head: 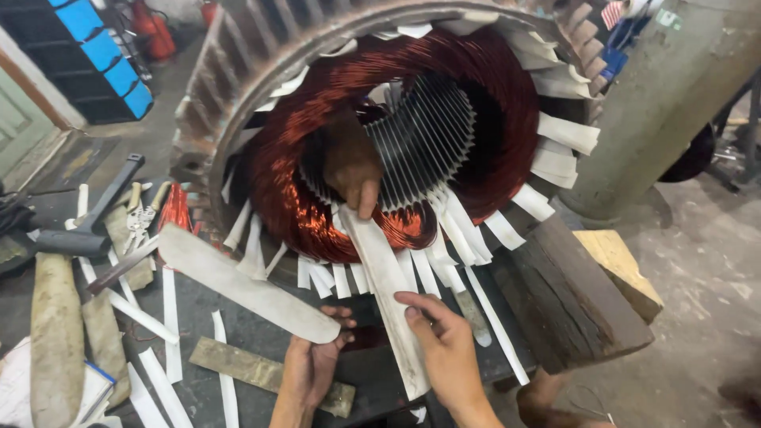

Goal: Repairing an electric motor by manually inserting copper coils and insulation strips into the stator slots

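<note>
Long, flat, grimy white strip point(388, 293) under right hand point(444, 341)

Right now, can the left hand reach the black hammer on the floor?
Probably yes, but not freely: the left hand already holds a long pale strip, and the hammer lies off to its left among scattered strips. Nothing solid blocks the way.

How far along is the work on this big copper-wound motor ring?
Already in: copper coils fill the stator, and white paper strips stick out of most slots. In hand: the right hand steadies a long strip that a second person's hand pushes into a bottom slot; the left hand holds a flat wooden paddle. How much remains cannot be judged.
</note>
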